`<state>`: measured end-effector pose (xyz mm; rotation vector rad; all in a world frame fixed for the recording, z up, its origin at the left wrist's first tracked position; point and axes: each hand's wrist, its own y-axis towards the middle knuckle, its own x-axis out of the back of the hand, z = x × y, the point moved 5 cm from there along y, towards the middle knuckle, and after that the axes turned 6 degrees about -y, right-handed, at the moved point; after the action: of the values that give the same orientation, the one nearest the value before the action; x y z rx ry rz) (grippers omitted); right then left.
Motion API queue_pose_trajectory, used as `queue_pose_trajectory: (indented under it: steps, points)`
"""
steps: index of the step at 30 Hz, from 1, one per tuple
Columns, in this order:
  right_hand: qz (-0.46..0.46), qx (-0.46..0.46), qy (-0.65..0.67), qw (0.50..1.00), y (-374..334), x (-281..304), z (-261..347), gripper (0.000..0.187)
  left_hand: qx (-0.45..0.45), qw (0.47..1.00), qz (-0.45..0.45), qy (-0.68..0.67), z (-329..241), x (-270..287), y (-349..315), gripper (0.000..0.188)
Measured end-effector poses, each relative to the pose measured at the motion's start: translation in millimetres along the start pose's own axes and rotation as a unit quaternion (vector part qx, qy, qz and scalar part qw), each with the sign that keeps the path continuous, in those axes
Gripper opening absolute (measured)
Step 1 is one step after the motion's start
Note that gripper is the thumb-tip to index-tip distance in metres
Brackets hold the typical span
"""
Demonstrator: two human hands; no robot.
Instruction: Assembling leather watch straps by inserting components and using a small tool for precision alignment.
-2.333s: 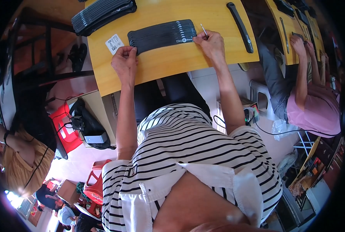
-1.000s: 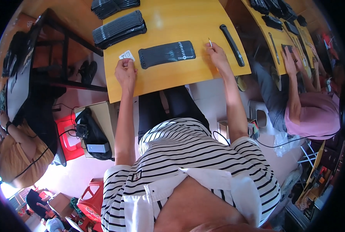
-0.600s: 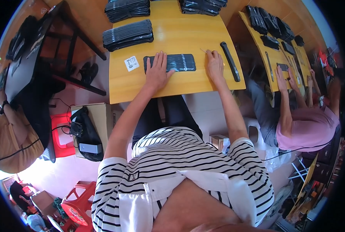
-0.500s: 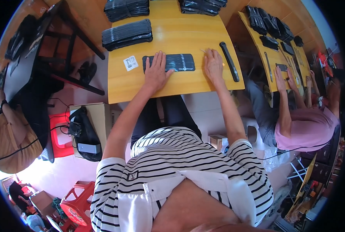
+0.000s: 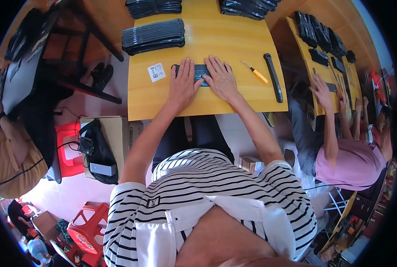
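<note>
A flat dark rectangular piece [image 5: 201, 71] with a glossy face lies on the yellow table [image 5: 198, 104] in front of me. My left hand [image 5: 183, 86] rests flat over its left part, fingers stretched forward. On its right part lies my right hand [image 5: 222, 81], also flat with the fingers apart. The two thumbs almost meet over the middle, and much of the piece is hidden below both palms. To the right is a yellow-handled tool [image 5: 258, 75] with a thin metal tip, like an awl or small screwdriver. A long black strip [image 5: 273, 78] lies beyond it.
A white printed label [image 5: 155, 72] lies left of my hands. Stacks of similar black pieces [image 5: 154, 36] stand at the table's far side. At the right, a person in pink [image 5: 352, 164] works at another table. A red stool [image 5: 88, 227] and a cardboard box [image 5: 118, 133] are on the left.
My right hand has left the yellow-handled tool on the table and moved left onto the dark piece. My left hand stays on that piece. The whole view has shifted slightly.
</note>
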<state>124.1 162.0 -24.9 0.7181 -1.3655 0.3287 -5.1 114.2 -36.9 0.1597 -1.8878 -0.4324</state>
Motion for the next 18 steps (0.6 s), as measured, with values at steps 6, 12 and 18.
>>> queue_pose_trajectory:
  steps: [6,12,18]
  points:
    - [0.020,-0.011,-0.018,1.000,2,0,-2,0.056,0.019,0.999,0.031,-0.004,-4,5,5,0.065]
    - [0.017,-0.009,0.009,1.000,3,1,-2,0.054,0.043,0.997,0.041,-0.046,0,3,6,0.064]
    - [0.050,-0.083,0.169,0.981,20,0,-27,0.053,0.138,0.969,-0.004,-0.204,33,17,15,0.062]
